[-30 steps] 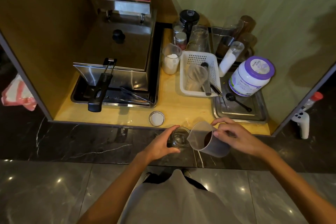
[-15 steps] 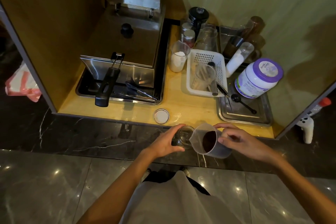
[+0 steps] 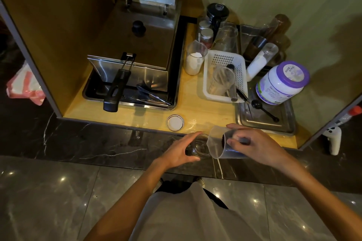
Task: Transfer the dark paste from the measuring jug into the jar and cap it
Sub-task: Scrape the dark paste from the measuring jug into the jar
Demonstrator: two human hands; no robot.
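Note:
A small clear glass jar (image 3: 199,146) stands on the dark marble ledge, and my left hand (image 3: 177,154) grips it from the left side. My right hand (image 3: 254,146) holds the translucent measuring jug (image 3: 217,143), tipped steeply on its side with the spout over the jar's mouth. Dark paste (image 3: 223,140) sits deep inside the jug. The jar's round lid (image 3: 175,122) lies flat on the yellow counter just behind the jar.
A steel fryer (image 3: 141,49) with a black basket handle fills the left of the counter. A white perforated basket (image 3: 225,76), a cup of white powder (image 3: 195,60), a purple-lidded tub (image 3: 282,82) and a metal tray with a black scoop (image 3: 264,111) sit behind and right.
My right hand has tipped the jug further toward the jar. My left hand keeps its hold on the jar.

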